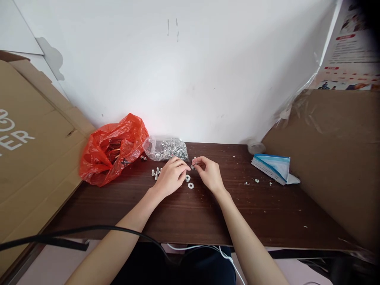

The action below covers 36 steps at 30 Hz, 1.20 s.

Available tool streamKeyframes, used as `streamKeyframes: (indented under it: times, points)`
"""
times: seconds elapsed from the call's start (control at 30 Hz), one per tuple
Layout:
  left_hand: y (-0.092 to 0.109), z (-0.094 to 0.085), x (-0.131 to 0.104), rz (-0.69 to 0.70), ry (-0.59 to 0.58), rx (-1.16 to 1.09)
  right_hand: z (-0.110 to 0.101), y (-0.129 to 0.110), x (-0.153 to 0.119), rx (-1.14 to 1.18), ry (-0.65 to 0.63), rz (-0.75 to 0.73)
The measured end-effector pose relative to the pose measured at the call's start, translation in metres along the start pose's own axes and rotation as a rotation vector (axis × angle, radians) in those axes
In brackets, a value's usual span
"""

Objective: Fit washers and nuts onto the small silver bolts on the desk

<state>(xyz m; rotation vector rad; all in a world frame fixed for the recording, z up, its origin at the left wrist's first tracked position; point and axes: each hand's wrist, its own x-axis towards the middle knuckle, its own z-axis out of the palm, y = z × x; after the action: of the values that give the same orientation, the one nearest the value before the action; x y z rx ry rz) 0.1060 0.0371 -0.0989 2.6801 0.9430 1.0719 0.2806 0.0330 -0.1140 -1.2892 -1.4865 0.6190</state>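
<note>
Near the middle of the dark wooden table, my left hand has its fingers bent together, tips by a small metal part; what they hold, if anything, is too small to name. My right hand pinches a small metal piece between thumb and fingers, close to the left fingertips. Just below the hands lie a stack of metal washers and a flat washer. Several small bolts stand left of my left hand, partly hidden by it. Behind that hand lies a clear bag of metal hardware.
An open red plastic bag sits at the left by a cardboard box. At the right are a blue-and-white packet, a round clear container and small scraps. A black cable crosses the near left edge.
</note>
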Motion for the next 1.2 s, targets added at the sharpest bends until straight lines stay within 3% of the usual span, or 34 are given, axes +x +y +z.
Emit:
streamKeyframes:
  times: [0.2, 0.43, 0.7, 0.93, 1.2]
  points:
    - [-0.003, -0.001, 0.000, -0.136, 0.083, 0.115, 0.005, -0.001, -0.002, -0.256, -0.105, -0.095]
    - [-0.001, 0.001, -0.002, -0.181, -0.007, 0.206, 0.008, 0.000, -0.002, -0.361, -0.175, -0.121]
    - [-0.005, 0.003, -0.003, -0.231, -0.102, 0.232, 0.006, 0.000, -0.003, -0.356, -0.130, -0.085]
    - [-0.005, 0.003, -0.004, -0.240, -0.065, 0.280, -0.003, 0.001, -0.002, -0.332, -0.017, -0.042]
    - [-0.002, 0.001, -0.002, -0.314, -0.028, 0.328, -0.005, 0.001, -0.005, -0.387, -0.229, -0.092]
